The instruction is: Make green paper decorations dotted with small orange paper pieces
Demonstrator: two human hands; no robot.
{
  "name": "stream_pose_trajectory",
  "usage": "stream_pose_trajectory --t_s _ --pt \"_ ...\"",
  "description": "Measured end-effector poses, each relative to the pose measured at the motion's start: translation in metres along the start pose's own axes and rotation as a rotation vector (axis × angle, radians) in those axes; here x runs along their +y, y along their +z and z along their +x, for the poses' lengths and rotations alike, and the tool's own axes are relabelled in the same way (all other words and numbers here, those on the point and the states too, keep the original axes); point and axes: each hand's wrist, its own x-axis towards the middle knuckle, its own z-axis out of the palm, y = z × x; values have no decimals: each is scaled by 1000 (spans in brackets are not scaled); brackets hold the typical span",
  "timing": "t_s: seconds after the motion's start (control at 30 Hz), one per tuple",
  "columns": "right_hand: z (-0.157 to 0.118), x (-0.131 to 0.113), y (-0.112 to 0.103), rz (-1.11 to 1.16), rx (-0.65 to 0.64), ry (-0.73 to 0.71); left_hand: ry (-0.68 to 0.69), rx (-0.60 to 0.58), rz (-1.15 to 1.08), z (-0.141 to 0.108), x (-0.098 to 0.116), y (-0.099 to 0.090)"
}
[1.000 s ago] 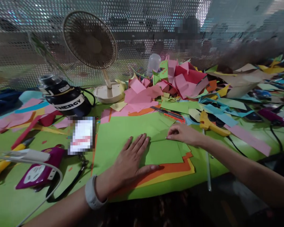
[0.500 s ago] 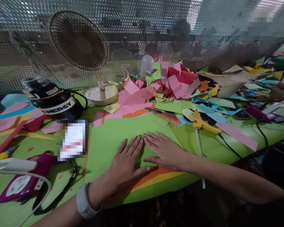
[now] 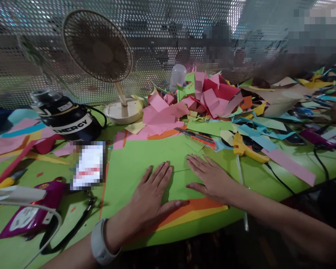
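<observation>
A green sheet of paper (image 3: 123,168) lies flat on the green tabletop, with the edges of an orange sheet (image 3: 194,204) and a yellow sheet (image 3: 182,220) showing beneath its near side. My left hand (image 3: 154,190) rests on the green sheet, fingers stretched out and thumb pointing right. To the right, my right hand (image 3: 211,177) lies flat on the paper too, its fingers spread. A faint crease runs across the sheet between the hands. Neither hand grips anything. Beyond the sheet's far edge is an orange-and-black utility knife (image 3: 198,137).
A yellow glue gun (image 3: 249,149) with a long glue stick lies right of the paper. Coloured scraps (image 3: 168,108) are heaped behind. At left stand a fan (image 3: 123,112) and a black bottle (image 3: 70,119), near a bright-screened device (image 3: 89,164) and a purple object (image 3: 33,213).
My right hand has slid to the right across the paper, away from my left hand. The left hand stays in place. The view has shifted slightly.
</observation>
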Motion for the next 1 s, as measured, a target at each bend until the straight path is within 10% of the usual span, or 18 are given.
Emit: stream_pose_trajectory --t_s 0.23,0.63,1.0 --pt "-6 -2 -12 -27 194 21 1 45 -24 -2 0 3" --pt "13 -13 1 143 -33 -205 -11 23 -24 -1 5 -3" --pt "13 -7 12 57 68 -256 -80 -66 -25 3 10 -6"
